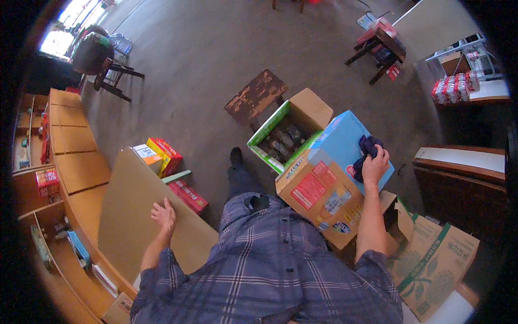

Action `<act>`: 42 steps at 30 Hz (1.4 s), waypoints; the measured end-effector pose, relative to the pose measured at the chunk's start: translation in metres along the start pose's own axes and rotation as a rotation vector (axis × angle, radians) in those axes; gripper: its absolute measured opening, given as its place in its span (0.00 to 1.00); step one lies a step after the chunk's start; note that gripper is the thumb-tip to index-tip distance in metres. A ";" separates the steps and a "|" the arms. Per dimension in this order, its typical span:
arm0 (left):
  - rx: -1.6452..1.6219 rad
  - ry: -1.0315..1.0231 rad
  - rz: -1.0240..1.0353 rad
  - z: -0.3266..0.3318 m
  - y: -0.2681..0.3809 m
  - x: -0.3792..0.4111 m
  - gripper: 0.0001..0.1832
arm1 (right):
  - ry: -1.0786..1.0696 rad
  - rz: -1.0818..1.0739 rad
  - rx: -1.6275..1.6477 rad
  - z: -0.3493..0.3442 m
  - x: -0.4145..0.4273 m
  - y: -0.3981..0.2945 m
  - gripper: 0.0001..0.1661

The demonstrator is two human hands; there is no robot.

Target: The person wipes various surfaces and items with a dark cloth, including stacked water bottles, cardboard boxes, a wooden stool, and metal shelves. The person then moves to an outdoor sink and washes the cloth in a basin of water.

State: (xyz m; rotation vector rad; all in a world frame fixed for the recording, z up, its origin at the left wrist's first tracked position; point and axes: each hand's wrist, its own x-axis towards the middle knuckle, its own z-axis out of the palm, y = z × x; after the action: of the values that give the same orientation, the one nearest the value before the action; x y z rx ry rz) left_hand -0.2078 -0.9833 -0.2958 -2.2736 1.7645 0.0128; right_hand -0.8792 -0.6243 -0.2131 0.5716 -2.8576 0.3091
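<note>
My right hand (374, 166) grips a crumpled dark cloth (367, 148) and presses it against the light blue face of a cardboard carton (344, 131). The carton's brown side (315, 194) bears printing and a red panel. Left of it stands an opened green and white carton (268, 126), flap raised, with several dark items inside that I cannot make out. My left hand (164, 214) lies with its fingers spread on a smooth tan board (133, 206), holding nothing. Past the board's edge are a yellow and red box (165, 156) and a dark red box (188, 196).
A worn wooden stool (257, 97) stands ahead. Yellow wooden shelving (81, 162) curves along the left. Behind my right arm sits a brown carton with a green band (437, 259). Farther off are a dark chair (95, 54), a small loaded stool (380, 48) and red-and-white packs (453, 87).
</note>
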 end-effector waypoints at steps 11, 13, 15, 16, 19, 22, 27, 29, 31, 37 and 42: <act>-0.248 0.377 0.134 -0.022 0.035 0.260 0.35 | -0.065 0.328 -0.062 0.028 0.038 -0.102 0.27; -0.247 0.192 0.149 -0.057 0.071 0.278 0.36 | -0.052 0.361 -0.048 0.028 0.039 -0.115 0.27; -0.066 -0.048 0.165 -0.094 0.105 0.274 0.36 | -0.054 0.384 -0.032 0.032 0.039 -0.134 0.26; -0.003 -0.105 0.179 -0.096 0.103 0.279 0.37 | -0.075 0.372 -0.038 0.030 0.043 -0.153 0.25; 0.240 -0.201 0.208 -0.103 0.108 0.275 0.38 | -0.055 0.295 -0.003 0.040 0.036 -0.180 0.26; 0.262 -0.229 0.233 -0.095 0.103 0.290 0.42 | -0.267 0.229 0.411 0.049 0.044 -0.220 0.26; 0.406 -0.007 0.285 -0.051 0.076 0.325 0.45 | -0.443 0.200 0.421 0.134 0.042 -0.299 0.25; 0.445 -0.051 0.302 -0.060 0.079 0.315 0.46 | -0.507 0.359 0.340 0.148 0.033 -0.333 0.26; 0.421 -0.088 0.413 -0.104 0.104 0.299 0.44 | -0.526 0.416 0.305 0.180 -0.003 -0.325 0.26; 0.113 -0.621 0.537 -0.102 0.163 0.403 0.36 | -0.944 0.581 0.344 0.193 -0.111 -0.328 0.29; -0.325 -1.041 0.360 -0.115 0.279 0.506 0.29 | -0.765 1.080 0.482 0.162 -0.113 -0.354 0.33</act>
State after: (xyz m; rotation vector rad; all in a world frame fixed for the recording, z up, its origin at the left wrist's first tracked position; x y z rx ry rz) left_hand -0.3596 -1.5521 -0.3249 -1.5271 1.5445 1.3481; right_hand -0.6630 -0.9430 -0.3379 -1.1318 -3.5148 1.1543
